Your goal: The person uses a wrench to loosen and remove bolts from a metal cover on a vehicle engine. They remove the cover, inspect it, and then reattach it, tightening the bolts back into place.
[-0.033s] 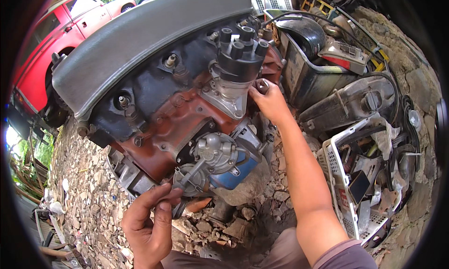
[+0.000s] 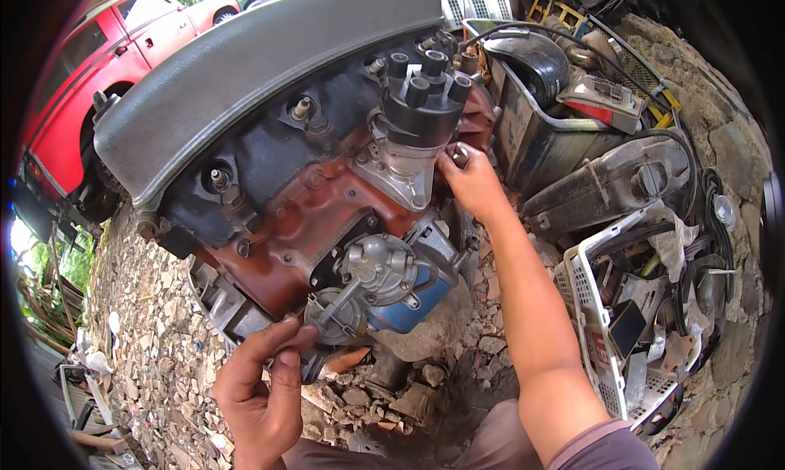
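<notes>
Gripping a small metal piece (image 2: 459, 152) (too small to identify by kind), the right hand (image 2: 473, 180) is closed beside the base of the black cap (image 2: 423, 114), right of upper center in the frame. The left hand (image 2: 266, 388), at lower left of center, is half curled near the round metal pump (image 2: 378, 266), thumb and fingertips close together; whether it holds anything cannot be told. The engine (image 2: 270, 270) fills the center of the frame, above loose stones (image 2: 147, 331). Judged by present condition, the work is partly complete. In place: the cap, the pump, the blue filter (image 2: 421, 302) and the long grey cover (image 2: 262, 86). Outstanding: no wires are attached to the cap's outlets or to the exposed spark plugs (image 2: 302, 109). The point at the right hand appears unfinished; tightness there cannot be verified.
</notes>
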A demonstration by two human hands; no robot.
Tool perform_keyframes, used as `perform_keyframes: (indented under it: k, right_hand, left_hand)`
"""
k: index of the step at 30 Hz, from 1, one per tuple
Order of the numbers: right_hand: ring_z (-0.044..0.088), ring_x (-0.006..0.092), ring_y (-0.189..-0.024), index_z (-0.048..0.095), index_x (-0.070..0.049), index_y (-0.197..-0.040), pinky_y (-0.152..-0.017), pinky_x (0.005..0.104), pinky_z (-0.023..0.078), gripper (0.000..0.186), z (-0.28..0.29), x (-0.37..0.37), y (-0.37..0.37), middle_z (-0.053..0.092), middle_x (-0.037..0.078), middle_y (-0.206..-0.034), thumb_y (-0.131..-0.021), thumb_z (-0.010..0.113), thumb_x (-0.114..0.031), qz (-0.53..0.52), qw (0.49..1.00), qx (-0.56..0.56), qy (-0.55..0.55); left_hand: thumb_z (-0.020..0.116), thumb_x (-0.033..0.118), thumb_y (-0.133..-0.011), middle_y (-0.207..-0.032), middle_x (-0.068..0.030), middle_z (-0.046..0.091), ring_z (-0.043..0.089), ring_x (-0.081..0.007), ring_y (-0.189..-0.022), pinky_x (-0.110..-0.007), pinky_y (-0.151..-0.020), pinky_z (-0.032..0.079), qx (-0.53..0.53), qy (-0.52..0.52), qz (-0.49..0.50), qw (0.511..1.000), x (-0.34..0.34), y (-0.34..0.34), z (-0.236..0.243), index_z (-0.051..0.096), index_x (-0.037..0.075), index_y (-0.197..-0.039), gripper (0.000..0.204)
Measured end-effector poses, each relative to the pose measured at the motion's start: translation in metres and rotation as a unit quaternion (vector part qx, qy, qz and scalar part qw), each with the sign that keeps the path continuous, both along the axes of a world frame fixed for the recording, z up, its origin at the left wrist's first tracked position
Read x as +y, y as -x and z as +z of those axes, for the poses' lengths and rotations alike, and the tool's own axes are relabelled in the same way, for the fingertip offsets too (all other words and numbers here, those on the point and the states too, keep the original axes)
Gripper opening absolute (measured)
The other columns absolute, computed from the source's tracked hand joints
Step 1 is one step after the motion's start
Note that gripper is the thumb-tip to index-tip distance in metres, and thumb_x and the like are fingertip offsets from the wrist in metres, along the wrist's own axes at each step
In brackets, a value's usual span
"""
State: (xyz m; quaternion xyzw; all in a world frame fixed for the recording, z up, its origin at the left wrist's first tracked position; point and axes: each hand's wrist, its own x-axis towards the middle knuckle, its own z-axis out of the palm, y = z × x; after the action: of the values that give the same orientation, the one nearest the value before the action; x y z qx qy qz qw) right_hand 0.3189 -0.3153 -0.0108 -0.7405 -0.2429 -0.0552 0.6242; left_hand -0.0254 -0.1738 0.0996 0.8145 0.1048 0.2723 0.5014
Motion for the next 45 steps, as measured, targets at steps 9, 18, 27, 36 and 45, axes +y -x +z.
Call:
perform_keyframes:
  k: [9,18,27,36,45]
  right_hand:
    - [0.063,0.0205,-0.075,0.062,0.004,-0.100,-0.072,0.0350,0.049,0.038,0.016,0.000,0.011,0.067,0.013,-0.082,-0.089,0.061,-0.032,-0.001,1.000,0.025,0.013]
    - [0.053,0.0167,-0.061,0.062,0.003,-0.087,-0.060,0.0350,0.043,0.038,0.003,0.009,0.006,0.061,0.009,-0.067,-0.095,0.053,-0.033,-0.013,0.995,0.094,0.027]
    - [0.049,0.0111,-0.065,0.060,0.005,-0.088,-0.061,0.0329,0.042,0.031,0.003,0.003,0.003,0.063,0.007,-0.071,-0.087,0.061,-0.026,-0.004,1.000,-0.014,-0.005]
    - [0.052,0.0106,-0.072,0.060,0.006,-0.094,-0.067,0.0296,0.045,0.026,0.019,0.014,0.013,0.062,0.006,-0.077,-0.092,0.055,-0.019,-0.022,0.999,-0.002,-0.035]
    - [0.062,0.0182,-0.090,0.064,0.004,-0.105,-0.080,0.0331,0.047,0.023,0.035,-0.004,0.004,0.070,0.012,-0.100,-0.086,0.055,-0.007,0.066,0.994,-0.049,0.077]
  left_hand:
    - [0.057,0.006,-0.090,-0.127,-0.0167,0.054,0.051,-0.0257,-0.118,-0.036,-0.101,0.038,0.068,-0.108,-0.021,0.992,0.008,-0.020,-0.010,0.053,-0.002,-0.125,0.036]
    - [0.058,0.007,-0.088,-0.135,-0.0219,0.045,0.045,-0.0367,-0.125,-0.040,-0.105,0.035,0.108,-0.133,-0.052,0.984,-0.006,-0.026,-0.002,0.050,-0.002,-0.128,0.042]
    - [0.064,0.021,-0.088,-0.114,-0.0165,0.060,0.054,-0.0332,-0.108,-0.042,-0.094,0.039,0.056,-0.216,-0.005,0.975,0.008,-0.032,-0.009,0.061,0.001,-0.114,0.033]
    - [0.066,0.026,-0.085,-0.101,-0.0108,0.060,0.054,-0.0291,-0.097,-0.041,-0.084,0.039,0.034,-0.284,0.044,0.957,0.003,-0.042,-0.006,0.065,0.005,-0.108,0.030]
    - [0.061,0.016,-0.084,-0.090,-0.0090,0.061,0.057,-0.0273,-0.085,-0.039,-0.077,0.041,0.085,-0.186,0.069,0.977,-0.002,-0.058,-0.002,0.068,0.008,-0.100,0.019]
